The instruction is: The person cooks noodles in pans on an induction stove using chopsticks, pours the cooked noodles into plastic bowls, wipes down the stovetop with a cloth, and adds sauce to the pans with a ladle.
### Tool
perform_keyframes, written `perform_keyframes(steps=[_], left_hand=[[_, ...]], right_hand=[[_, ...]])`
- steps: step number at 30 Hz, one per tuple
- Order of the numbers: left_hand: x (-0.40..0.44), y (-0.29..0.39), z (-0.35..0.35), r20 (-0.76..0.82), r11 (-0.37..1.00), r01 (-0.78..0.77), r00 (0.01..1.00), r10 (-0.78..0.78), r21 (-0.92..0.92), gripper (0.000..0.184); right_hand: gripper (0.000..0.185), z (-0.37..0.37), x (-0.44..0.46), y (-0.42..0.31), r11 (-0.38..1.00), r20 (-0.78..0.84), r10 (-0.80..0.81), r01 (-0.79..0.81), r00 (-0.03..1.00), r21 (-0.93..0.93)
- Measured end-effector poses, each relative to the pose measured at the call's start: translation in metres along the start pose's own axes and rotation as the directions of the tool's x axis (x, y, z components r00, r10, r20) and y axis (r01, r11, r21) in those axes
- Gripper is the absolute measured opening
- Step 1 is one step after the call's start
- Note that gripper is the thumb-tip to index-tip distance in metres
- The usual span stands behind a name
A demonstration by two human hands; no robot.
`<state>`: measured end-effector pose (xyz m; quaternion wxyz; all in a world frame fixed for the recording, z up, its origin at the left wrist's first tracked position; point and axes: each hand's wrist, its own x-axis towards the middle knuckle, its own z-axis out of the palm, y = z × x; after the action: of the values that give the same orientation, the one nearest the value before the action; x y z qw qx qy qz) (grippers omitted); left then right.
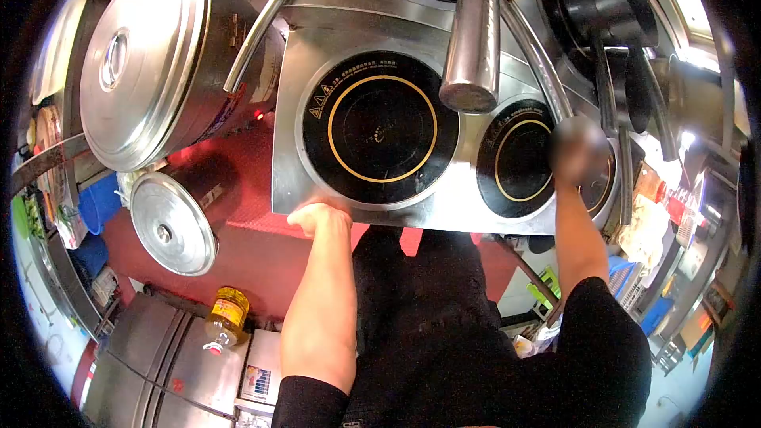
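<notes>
My left hand [319, 218] is at the front edge of the steel cooktop [287, 143], near its left corner. Its fingers look curled in; what they hold, if anything, is hidden. Just beyond it lies a black round hob plate [379, 128] with a yellow ring and nothing on it. My right hand [577, 150] is smeared by blur, so its fingers do not show. It is over the right side of a second hob plate [515, 162], where the lower end of a bent steel tube [535, 51] meets it. Whether the hand grips the tube I cannot tell.
A thick steel handle [472, 47] juts toward me over the cooktop. Another steel tube [265, 28] leans at the left, beside a large lidded pot [147, 63]. Below stand a smaller lidded pot [173, 223] and an oil bottle [227, 315]. Dark pans [610, 4] crowd the right.
</notes>
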<state>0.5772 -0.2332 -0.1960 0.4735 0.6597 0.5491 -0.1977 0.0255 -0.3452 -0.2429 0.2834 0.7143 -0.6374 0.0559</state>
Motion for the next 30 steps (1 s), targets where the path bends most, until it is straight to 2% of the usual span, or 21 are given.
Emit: perform_keyframes(steps=[3,5,8,10,11,13,14,15,16,17,18,19,20,21,22,23,24,27,28,29,30], left_hand=[[-0.002,0.001,-0.002,-0.120,0.995,-0.004,0.993,0.015,0.098,0.064],[-0.002,-0.002,-0.003,-0.059,0.994,-0.037,0.997,0.043,0.101,0.063],[0.001,-0.005,-0.005,-0.004,0.977,-0.083,0.996,0.085,0.197,0.058],[0.002,-0.009,-0.002,0.030,0.948,-0.118,0.993,0.114,0.296,0.056],[0.004,-0.011,0.000,0.051,0.922,-0.137,0.991,0.127,0.361,0.054],[0.007,-0.017,-0.001,0.105,0.828,-0.180,0.984,0.147,0.531,0.051],[0.009,-0.018,0.000,0.151,0.682,-0.235,0.972,0.181,0.693,0.050],[0.010,-0.015,-0.001,0.215,0.423,-0.290,0.952,0.217,0.859,0.049],[0.012,-0.012,-0.002,0.306,0.043,-0.326,0.919,0.247,0.945,0.047],[0.013,-0.010,-0.002,0.407,-0.393,-0.297,0.883,0.236,0.871,0.046],[0.012,-0.009,-0.002,0.506,-0.750,-0.206,0.841,0.192,0.628,0.044],[0.010,-0.010,-0.003,0.554,-0.888,-0.136,0.820,0.148,0.439,0.043],[0.009,-0.011,-0.004,0.572,-0.936,-0.092,0.811,0.127,0.339,0.042],[0.008,-0.014,-0.003,0.582,-0.966,-0.057,0.806,0.104,0.251,0.040],[0.005,-0.016,-0.003,0.592,-0.982,-0.032,0.802,0.085,0.185,0.039],[0.001,-0.018,-0.002,0.596,-0.988,-0.010,0.799,0.083,0.151,0.037],[-0.001,-0.020,-0.002,0.592,-0.993,0.005,0.802,0.076,0.121,0.036],[-0.015,-0.024,-0.006,0.577,-0.994,0.046,0.811,0.096,0.100,0.032],[-0.023,-0.026,-0.007,0.577,-0.992,0.057,0.809,0.110,0.110,0.030],[-0.034,-0.031,-0.009,0.594,-0.983,0.030,0.793,0.135,0.184,0.033],[-0.006,-0.023,-0.006,0.620,-0.996,0.085,0.780,0.086,0.031,0.035]], right_hand=[[0.031,-0.022,0.009,-0.018,0.937,0.046,0.322,-0.311,0.946,-0.158],[0.026,-0.072,0.045,-0.129,0.903,0.146,0.394,-0.412,0.908,0.126],[0.023,-0.136,0.057,-0.281,0.764,0.129,0.115,-0.170,0.985,0.622],[0.023,-0.164,0.037,-0.355,0.429,-0.002,-0.173,0.077,0.985,0.900],[0.027,-0.201,0.029,-0.370,0.285,0.301,-0.423,-0.190,0.855,0.940],[0.029,-0.218,-0.015,-0.347,0.274,0.030,-0.464,0.111,0.885,0.955],[0.029,-0.216,-0.031,-0.332,0.279,-0.055,-0.474,0.209,0.879,0.937],[0.031,-0.210,-0.047,-0.305,0.360,0.066,-0.474,0.125,0.878,0.924],[0.035,-0.208,-0.047,-0.262,0.314,0.127,-0.433,0.017,0.892,0.949],[0.040,-0.207,-0.044,-0.219,0.258,0.188,-0.389,-0.089,0.902,0.962],[0.040,-0.196,-0.045,-0.177,0.407,0.240,-0.267,-0.117,0.933,0.906],[0.039,-0.186,-0.045,-0.136,0.541,0.289,-0.137,-0.173,0.947,0.823],[0.039,-0.175,-0.045,-0.094,0.643,0.332,-0.006,-0.250,0.943,0.724],[0.040,-0.157,-0.069,-0.040,0.813,0.428,0.146,-0.354,0.892,0.461],[0.041,-0.130,-0.103,0.008,0.918,0.227,0.242,-0.299,0.943,0.261],[0.038,-0.098,-0.125,0.047,0.882,0.163,0.441,-0.460,0.883,0.105],[0.036,-0.045,-0.158,0.081,0.736,0.176,0.658,-0.674,0.732,0.054],[0.035,-0.090,-0.076,0.048,0.568,0.557,0.708,-0.819,0.434,-0.084],[0.034,-0.097,-0.066,0.011,0.631,0.509,0.666,-0.776,0.546,0.007],[0.033,-0.112,-0.059,-0.042,0.767,0.451,0.500,-0.620,0.740,0.167],[0.034,-0.127,-0.056,-0.088,0.839,0.424,0.285,-0.438,0.859,0.323]])
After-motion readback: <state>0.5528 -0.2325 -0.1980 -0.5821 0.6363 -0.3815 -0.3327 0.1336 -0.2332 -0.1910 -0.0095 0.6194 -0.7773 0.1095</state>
